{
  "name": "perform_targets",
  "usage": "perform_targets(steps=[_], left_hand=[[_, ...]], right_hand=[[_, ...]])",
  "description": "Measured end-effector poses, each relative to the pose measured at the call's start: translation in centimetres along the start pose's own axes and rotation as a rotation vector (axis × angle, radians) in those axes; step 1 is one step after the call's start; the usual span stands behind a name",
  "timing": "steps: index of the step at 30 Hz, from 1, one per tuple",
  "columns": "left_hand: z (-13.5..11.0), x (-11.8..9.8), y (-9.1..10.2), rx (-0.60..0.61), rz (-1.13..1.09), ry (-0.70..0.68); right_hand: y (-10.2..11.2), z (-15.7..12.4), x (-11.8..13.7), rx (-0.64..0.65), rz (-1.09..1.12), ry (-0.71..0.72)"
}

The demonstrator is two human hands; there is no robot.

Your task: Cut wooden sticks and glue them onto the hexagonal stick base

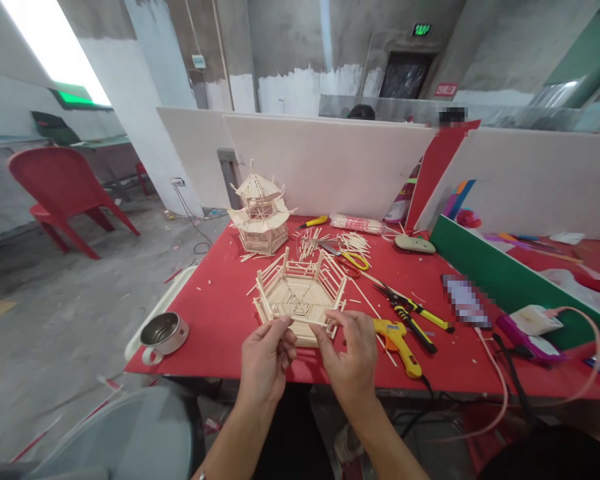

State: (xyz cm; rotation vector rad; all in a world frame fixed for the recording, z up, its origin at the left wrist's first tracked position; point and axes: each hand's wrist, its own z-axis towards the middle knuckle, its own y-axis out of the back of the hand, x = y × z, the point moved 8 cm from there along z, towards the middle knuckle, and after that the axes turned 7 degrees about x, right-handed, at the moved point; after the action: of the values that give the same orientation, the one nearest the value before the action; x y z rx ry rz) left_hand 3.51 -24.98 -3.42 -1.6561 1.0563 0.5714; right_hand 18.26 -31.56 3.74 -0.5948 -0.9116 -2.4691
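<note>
At the near side of a hexagonal bamboo-stick frame [299, 287], my left hand [265, 360] pinches one end of a thin wooden stick [306, 322]. My right hand [353, 350] has thumb and fingers closed about the other end, by the frame's front right corner. The stick lies level across the frame's near edge; whether it touches the frame I cannot tell. The frame has a floor of sticks in rings, upright corner posts and low rails. Behind it stands a small stick pavilion [263, 217] with a pointed roof.
Right of the frame lie a yellow glue gun [400, 347], pliers [410, 317] and yellow-handled scissors [355, 260]. Loose sticks [353, 247] and a craft knife [313, 222] lie behind. A metal cup [165, 333] stands at the left edge, a phone [465, 300] at right.
</note>
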Motion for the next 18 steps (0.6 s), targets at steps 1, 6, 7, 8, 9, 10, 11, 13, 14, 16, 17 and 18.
perform_targets(steps=[1, 6, 7, 8, 9, 10, 11, 13, 14, 16, 17, 18], left_hand=[[0.0, -0.1, 0.0, -0.006, -0.001, -0.001], [0.0, -0.4, 0.1, -0.027, 0.008, -0.019], [0.1, -0.4, 0.1, -0.028, 0.012, -0.024], [0.1, -0.5, 0.1, -0.027, 0.018, -0.029], [0.1, -0.5, 0.1, -0.027, 0.024, -0.037], [0.1, -0.6, 0.1, -0.028, 0.031, -0.043], [0.1, -0.6, 0.1, -0.029, 0.038, -0.049], [0.0, -0.6, -0.1, -0.026, 0.049, -0.053], [0.0, -0.6, -0.1, -0.024, 0.051, -0.054], [0.0, -0.5, -0.2, -0.026, 0.049, -0.053], [-0.1, -0.5, -0.2, -0.030, 0.047, -0.055], [-0.1, -0.5, -0.2, -0.034, 0.044, -0.056]], right_hand=[[0.0, 0.1, 0.0, 0.000, 0.003, -0.003], [-0.2, 0.2, -0.4, 0.017, -0.004, -0.024], [-0.2, 0.2, -0.5, 0.020, -0.006, -0.027], [-0.3, 0.2, -0.6, 0.018, -0.006, -0.027], [-0.3, 0.1, -0.7, 0.013, -0.004, -0.026], [-0.3, 0.1, -0.8, 0.009, 0.002, -0.023], [-0.3, 0.1, -0.8, 0.006, 0.010, -0.019], [-0.4, 0.1, -1.0, 0.009, 0.025, -0.008], [-0.5, 0.2, -1.1, 0.014, 0.030, -0.001], [-0.5, 0.3, -1.1, 0.031, 0.028, 0.013], [-0.6, 0.4, -1.1, 0.042, 0.021, 0.020], [-0.6, 0.6, -1.1, 0.054, 0.013, 0.026]])
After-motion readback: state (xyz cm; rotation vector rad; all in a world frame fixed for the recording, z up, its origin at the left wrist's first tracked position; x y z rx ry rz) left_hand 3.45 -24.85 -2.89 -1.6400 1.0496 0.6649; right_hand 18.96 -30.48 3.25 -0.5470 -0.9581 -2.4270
